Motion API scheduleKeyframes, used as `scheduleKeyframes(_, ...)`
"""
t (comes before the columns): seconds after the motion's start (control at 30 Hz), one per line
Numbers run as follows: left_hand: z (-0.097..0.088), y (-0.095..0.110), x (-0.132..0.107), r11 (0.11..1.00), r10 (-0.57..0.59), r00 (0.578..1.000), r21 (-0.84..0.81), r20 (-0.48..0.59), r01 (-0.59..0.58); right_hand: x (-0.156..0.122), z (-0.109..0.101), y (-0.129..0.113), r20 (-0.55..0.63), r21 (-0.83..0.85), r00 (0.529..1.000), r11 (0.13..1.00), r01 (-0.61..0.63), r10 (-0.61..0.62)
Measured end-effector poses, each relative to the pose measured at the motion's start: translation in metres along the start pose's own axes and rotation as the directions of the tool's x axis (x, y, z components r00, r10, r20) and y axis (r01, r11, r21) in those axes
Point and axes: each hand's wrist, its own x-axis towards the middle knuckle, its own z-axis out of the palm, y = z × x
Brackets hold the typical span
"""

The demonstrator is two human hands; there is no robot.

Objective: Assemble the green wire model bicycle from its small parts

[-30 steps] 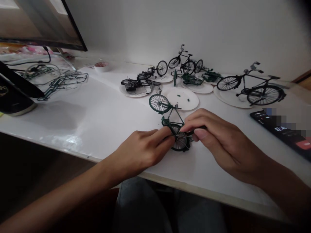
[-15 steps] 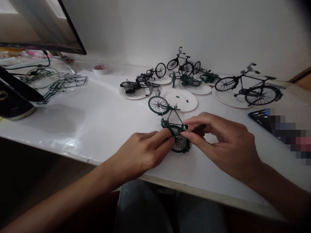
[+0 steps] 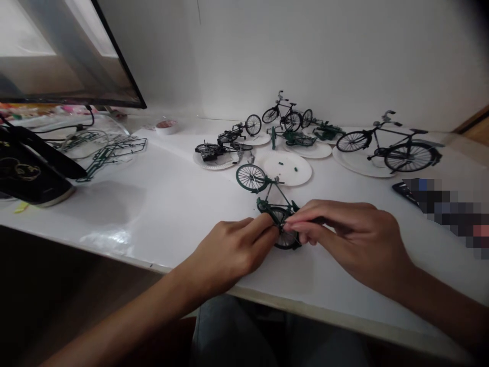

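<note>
A small dark green model bicycle (image 3: 267, 201) lies on its side on the white table (image 3: 183, 204), its front wheel pointing away from me. My left hand (image 3: 233, 250) pinches the bicycle at its rear wheel from the left. My right hand (image 3: 351, 239) is closed around a thin dark tool, its tip at the same rear wheel. Both hands meet over the rear end, which they partly hide.
Several paper plates (image 3: 288, 169) with bicycle parts sit behind. Finished model bicycles (image 3: 393, 145) stand at the back and right. A phone (image 3: 443, 204) lies at right. Green part frames (image 3: 110, 150), a monitor (image 3: 69, 56) and a dark stand (image 3: 30, 173) are at left.
The view has tilted so everything sits lower in the picture. My right hand's fingers have closed tighter near the rear wheel. The bicycle stays where it was.
</note>
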Motion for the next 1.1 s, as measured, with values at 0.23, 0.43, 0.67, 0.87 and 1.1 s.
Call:
scheduleKeyframes(0.23,0.003,0.001,-0.001,0.999,-0.044,0.999,-0.020,-0.001,0.044,-0.006,0.007,0.010,-0.126,0.028,0.991,0.999,-0.037,0.040)
scheduleKeyframes(0.43,0.008,0.002,0.000,0.995,-0.091,0.996,-0.052,-0.025,0.089,-0.007,0.000,0.007,-0.010,0.063,0.997,0.995,0.083,-0.083)
scheduleKeyframes(0.67,0.011,0.005,0.003,0.987,-0.147,0.984,-0.072,-0.098,0.141,-0.004,0.002,0.006,-0.054,0.164,0.994,0.982,-0.088,0.098)
scheduleKeyframes(0.87,0.011,0.008,0.003,0.979,-0.198,0.976,-0.073,-0.090,0.192,-0.011,0.004,0.005,0.014,0.183,0.999,0.983,0.027,-0.030)
scheduleKeyframes(1.1,0.009,0.010,0.003,0.970,-0.211,0.972,-0.146,-0.103,0.195,-0.009,0.003,0.006,-0.040,0.120,0.998,0.992,-0.043,0.048)
